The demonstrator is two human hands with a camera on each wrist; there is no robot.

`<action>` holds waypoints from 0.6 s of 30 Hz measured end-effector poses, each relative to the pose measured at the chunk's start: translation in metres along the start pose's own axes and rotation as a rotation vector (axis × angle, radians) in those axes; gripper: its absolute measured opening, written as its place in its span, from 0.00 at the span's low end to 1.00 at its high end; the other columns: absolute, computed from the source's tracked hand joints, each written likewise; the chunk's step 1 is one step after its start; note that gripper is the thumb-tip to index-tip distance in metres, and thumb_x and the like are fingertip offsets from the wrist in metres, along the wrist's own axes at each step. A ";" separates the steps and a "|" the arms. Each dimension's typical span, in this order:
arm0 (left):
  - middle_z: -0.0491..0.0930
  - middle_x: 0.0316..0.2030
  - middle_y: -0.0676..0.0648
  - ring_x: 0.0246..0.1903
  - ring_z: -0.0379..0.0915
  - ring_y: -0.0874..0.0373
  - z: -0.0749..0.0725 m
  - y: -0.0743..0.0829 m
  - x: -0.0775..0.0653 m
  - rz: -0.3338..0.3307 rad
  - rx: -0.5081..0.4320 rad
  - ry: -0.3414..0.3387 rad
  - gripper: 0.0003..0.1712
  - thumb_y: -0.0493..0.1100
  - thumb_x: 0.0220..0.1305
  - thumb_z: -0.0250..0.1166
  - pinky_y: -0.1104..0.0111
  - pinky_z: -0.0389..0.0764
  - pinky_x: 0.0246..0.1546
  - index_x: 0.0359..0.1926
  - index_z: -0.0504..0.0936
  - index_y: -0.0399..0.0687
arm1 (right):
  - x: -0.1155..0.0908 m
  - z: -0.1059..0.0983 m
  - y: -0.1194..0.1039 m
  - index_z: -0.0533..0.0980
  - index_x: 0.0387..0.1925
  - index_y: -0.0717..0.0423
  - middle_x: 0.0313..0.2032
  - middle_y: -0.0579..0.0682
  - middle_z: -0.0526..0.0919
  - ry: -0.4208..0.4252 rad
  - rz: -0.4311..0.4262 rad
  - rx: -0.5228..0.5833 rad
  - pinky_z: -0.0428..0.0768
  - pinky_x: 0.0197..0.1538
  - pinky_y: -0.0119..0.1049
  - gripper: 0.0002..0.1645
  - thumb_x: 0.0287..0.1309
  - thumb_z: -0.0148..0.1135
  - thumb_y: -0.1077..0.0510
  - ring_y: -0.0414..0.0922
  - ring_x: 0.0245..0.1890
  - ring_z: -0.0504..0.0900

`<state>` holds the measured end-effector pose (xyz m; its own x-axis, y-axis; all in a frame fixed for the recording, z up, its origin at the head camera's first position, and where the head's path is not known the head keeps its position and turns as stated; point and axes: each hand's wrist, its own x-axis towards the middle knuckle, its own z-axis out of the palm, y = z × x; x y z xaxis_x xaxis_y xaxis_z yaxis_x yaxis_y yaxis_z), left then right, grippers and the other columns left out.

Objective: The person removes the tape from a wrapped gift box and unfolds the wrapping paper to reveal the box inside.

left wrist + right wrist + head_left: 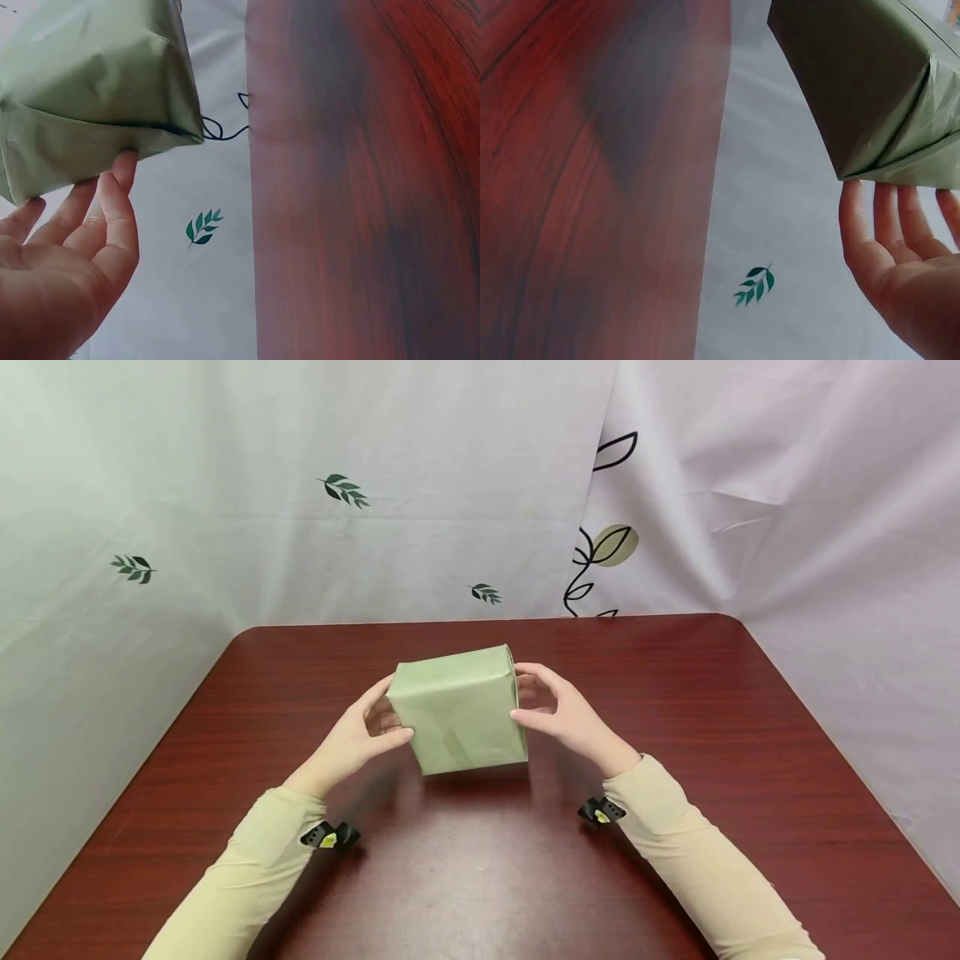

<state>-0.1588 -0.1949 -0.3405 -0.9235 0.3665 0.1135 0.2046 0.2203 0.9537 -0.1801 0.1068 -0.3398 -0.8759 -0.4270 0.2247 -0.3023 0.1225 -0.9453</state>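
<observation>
Slanting between both hands (348, 739) (567, 717), green box (463, 714)

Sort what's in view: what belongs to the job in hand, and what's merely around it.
In the job:
- pale green, paper-wrapped rectangular box
- left hand and right hand, holding its opposite ends

Merely around:
- dark red, wood-grain table
- white, leaf-printed fabric backdrop

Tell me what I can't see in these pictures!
Green wrapped package: contents hidden by its wrapping in every view.
Left hand: some fingertips hidden behind the package in the head view.
Right hand: part cut off by the right wrist view's right edge.
Table: near edge cut off by the head view's bottom edge.
Left wrist camera: fine details too small in the head view.
</observation>
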 end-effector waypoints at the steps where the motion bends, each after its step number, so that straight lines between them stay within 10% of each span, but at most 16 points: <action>1: 0.74 0.49 0.57 0.42 0.78 0.67 0.000 0.000 0.000 0.007 -0.007 -0.005 0.46 0.31 0.57 0.65 0.74 0.77 0.46 0.73 0.52 0.48 | 0.000 0.000 0.000 0.64 0.62 0.63 0.53 0.65 0.74 0.002 0.020 0.007 0.77 0.53 0.44 0.33 0.54 0.60 0.68 0.54 0.53 0.76; 8: 0.76 0.48 0.61 0.44 0.76 0.64 0.000 -0.004 0.002 -0.006 -0.027 0.007 0.41 0.32 0.58 0.65 0.73 0.77 0.46 0.70 0.57 0.44 | 0.003 0.003 -0.003 0.61 0.64 0.63 0.52 0.64 0.72 -0.002 0.176 0.116 0.80 0.48 0.44 0.31 0.60 0.55 0.61 0.46 0.48 0.77; 18: 0.68 0.51 0.45 0.44 0.75 0.65 -0.001 -0.014 0.007 -0.248 -0.252 -0.041 0.41 0.37 0.66 0.57 0.65 0.80 0.44 0.72 0.45 0.37 | 0.009 0.009 0.005 0.53 0.68 0.62 0.52 0.56 0.71 -0.058 0.423 0.312 0.79 0.48 0.52 0.35 0.65 0.50 0.54 0.49 0.50 0.76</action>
<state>-0.1679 -0.1962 -0.3533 -0.9204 0.3665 -0.1363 -0.1151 0.0792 0.9902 -0.1863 0.0956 -0.3449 -0.8723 -0.4478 -0.1963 0.2068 0.0258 -0.9780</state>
